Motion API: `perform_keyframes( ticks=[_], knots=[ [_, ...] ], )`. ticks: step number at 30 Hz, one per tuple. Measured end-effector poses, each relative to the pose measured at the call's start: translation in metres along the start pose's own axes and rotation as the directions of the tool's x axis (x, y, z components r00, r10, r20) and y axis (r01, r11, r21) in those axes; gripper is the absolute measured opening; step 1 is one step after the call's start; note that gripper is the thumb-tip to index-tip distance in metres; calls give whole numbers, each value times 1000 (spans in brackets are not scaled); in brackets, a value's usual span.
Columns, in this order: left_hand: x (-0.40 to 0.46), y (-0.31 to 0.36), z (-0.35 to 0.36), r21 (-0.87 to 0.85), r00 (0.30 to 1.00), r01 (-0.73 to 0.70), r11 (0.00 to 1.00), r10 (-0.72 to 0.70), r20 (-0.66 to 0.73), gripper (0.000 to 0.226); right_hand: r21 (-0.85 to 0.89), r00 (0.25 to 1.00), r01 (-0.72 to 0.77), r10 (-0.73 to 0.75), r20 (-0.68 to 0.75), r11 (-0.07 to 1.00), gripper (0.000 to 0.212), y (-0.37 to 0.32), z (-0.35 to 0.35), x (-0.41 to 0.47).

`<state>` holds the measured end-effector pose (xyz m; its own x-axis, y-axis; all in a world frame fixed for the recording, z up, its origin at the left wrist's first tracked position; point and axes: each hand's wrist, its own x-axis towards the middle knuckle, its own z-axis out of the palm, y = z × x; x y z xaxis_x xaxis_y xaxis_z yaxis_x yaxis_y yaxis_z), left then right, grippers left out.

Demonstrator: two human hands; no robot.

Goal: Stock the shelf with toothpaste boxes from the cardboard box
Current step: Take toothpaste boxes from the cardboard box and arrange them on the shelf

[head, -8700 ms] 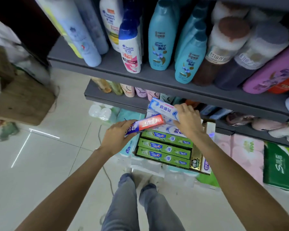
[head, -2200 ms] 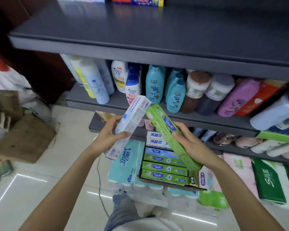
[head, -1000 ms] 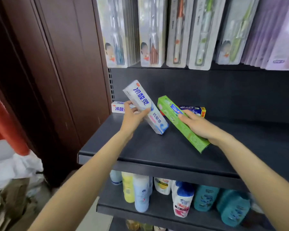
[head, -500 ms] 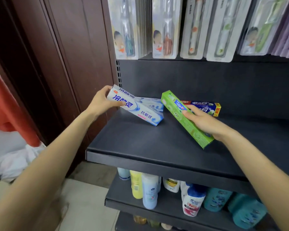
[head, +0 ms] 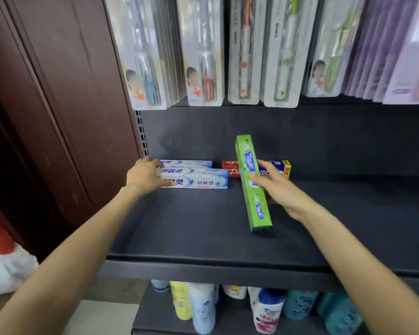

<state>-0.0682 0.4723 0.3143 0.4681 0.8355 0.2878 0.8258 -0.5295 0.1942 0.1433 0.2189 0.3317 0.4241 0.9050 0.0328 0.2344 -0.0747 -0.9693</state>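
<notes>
Now my left hand (head: pixel 144 176) has laid the white box (head: pixel 194 182) flat; right hand (head: pixel 275 187) grips the green box (head: pixel 252 182) mid-length. It seems light and stiff.

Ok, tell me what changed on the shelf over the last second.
The left hand laid its white box flat in front of the other white box. The right hand turned the green box lengthwise towards the back. The red-and-blue box stayed put.

green box (head: pixel 253 187), white-blue box (head: pixel 198 181), dark grey shelf (head: pixel 191 228)
</notes>
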Motion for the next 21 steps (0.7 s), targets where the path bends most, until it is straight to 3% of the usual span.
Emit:
perform_keyframes(
  ticks=[2, 4, 6, 7, 9, 10, 12, 14, 17, 19, 21],
  knots=[
    [-5, 7, -2, 85, 996, 31, 996, -24, -84, 60, 24, 1000, 0, 0, -4, 1000, 39, 2, -3, -3],
    [-16, 23, -10, 85, 985, -26, 996, 40, -170, 52, 80, 1000, -4, 5, -14, 997, 41, 5, -5, -6],
    [-36, 55, -19, -168, 973, -191, 967, 164, -161, 40, 175, 999, 0, 6, -35, 985, 43, 6, -8, -9],
    [-50, 78, -24, -359, 970, -241, 902, 225, -87, 37, 219, 999, 10, 1, -52, 976, 43, 6, -9, -12],
    [-84, 127, -33, -645, 917, -224, 731, 382, 115, 46, 290, 994, 41, -9, -110, 956, 40, 5, -13, -18],
    [-98, 149, -34, -669, 875, -246, 702, 458, 159, 57, 320, 989, 55, -7, -149, 946, 40, 5, -17, -21],
    [-115, 186, -26, -569, 829, -390, 724, 545, 126, 77, 377, 976, 63, 22, -216, 924, 43, 5, -27, -26],
    [-111, 209, -15, -402, 826, -503, 765, 563, 39, 76, 408, 969, 57, 48, -242, 911, 43, 7, -44, -33],
    [-91, 234, -3, -381, 807, -512, 770, 583, 92, 66, 381, 927, 101, 51, -371, 919, 46, 17, -86, -47],
    [-74, 253, 3, -347, 770, -551, 759, 623, 139, 65, 325, 857, 146, 45, -513, 934, 64, 31, -124, -54],
    [-59, 275, 9, -316, 735, -599, 736, 661, 147, 63, 270, 823, 129, 49, -566, 954, 75, 45, -158, -58]
  ],
)
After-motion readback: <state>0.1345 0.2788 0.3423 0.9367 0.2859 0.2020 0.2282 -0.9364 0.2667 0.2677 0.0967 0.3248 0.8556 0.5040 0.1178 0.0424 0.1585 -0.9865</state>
